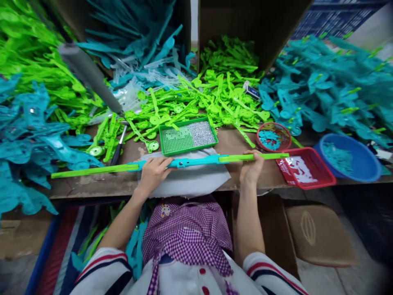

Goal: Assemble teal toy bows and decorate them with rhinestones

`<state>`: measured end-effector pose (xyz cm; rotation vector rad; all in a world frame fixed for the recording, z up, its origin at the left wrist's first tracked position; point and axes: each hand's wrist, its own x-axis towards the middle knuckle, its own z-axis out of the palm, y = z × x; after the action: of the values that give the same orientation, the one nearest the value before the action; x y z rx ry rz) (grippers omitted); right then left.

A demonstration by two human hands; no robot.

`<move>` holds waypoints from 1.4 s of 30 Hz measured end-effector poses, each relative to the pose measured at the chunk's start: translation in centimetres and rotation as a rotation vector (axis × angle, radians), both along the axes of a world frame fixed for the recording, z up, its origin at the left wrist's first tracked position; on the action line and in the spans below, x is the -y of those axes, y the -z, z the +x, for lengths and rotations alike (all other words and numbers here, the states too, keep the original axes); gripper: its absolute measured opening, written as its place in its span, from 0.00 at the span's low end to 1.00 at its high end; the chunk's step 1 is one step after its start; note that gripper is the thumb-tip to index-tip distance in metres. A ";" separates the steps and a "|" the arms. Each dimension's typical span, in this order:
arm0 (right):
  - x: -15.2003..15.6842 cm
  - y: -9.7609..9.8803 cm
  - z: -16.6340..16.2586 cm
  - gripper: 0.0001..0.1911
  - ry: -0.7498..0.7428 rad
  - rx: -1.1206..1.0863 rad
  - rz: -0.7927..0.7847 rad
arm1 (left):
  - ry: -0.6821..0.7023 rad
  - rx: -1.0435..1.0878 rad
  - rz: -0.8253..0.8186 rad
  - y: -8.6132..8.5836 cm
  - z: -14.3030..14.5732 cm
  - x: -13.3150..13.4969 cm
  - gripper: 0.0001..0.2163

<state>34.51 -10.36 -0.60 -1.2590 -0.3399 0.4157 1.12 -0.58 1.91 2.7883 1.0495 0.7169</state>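
A long plastic part with a turquoise middle and a lime-green arm at each end lies crosswise above a white sheet. My left hand grips its turquoise section left of centre. On the right, my right hand is closed around the green arm, whose tip sticks out beyond the fingers. Just behind the part sits a green tray, holding small metallic pieces heaped mostly on its right side. A black-handled screwdriver rests on the table left of the tray.
A grey hanging power driver slants in from the upper left. Lime-green parts pile up behind the tray, with turquoise parts at left and more at right. A round red basket, red tray and blue bowl stand right.
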 end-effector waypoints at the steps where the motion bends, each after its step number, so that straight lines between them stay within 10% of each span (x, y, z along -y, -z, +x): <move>1: 0.0 0.0 0.3 0.13 -0.019 -0.004 -0.031 | -0.011 -0.006 -0.035 -0.2 0.1 -0.3 0.12; 13: 2.3 -0.6 1.9 0.23 -0.168 0.082 -0.178 | -0.027 -0.062 -0.094 -1.1 -0.1 -1.3 0.18; 20: 10.9 -3.1 9.5 0.16 0.271 0.615 -0.489 | -0.152 -0.172 -0.516 -1.9 0.2 -2.0 0.27; 32: 2.0 -6.1 19.8 0.15 0.012 0.925 -0.972 | -0.111 -0.091 -0.815 0.7 0.3 -2.8 0.34; 37: 6.0 -6.3 23.0 0.14 -0.109 0.970 -1.314 | -0.110 -0.093 -0.852 0.6 0.4 -3.0 0.36; 42: 9.2 -2.0 22.4 0.20 -0.266 0.875 -1.451 | -0.119 -0.074 -0.863 0.8 0.6 -3.3 0.37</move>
<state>56.92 -19.54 1.41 -2.8347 -1.0551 0.2822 1.71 2.74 1.11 2.0242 1.1736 0.0977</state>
